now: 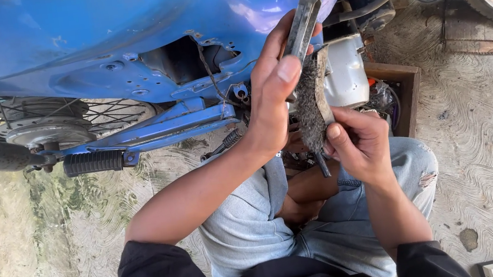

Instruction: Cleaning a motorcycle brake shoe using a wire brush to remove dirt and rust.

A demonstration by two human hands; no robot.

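Head view: left hand [272, 90] gripping wire brush [310, 95] by handle, right hand [358, 143] pinching small part against bristles, motorbike [119, 41] panel open, cleaning apparently mid-way, part not refitted.

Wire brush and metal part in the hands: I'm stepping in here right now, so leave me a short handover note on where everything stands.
Left hand: fingers closed around a flat metal part, held up in front of the blue motorcycle.
Right hand: grips a wire brush, bristles pressed against the part's lower end.
Nearby: chrome engine cover behind the hands, footpeg to the left, wooden tray on the concrete floor.
Done: the part's upper end looks bare metal.
Left: the lower end is hidden by the brush; how clean it is cannot be told.
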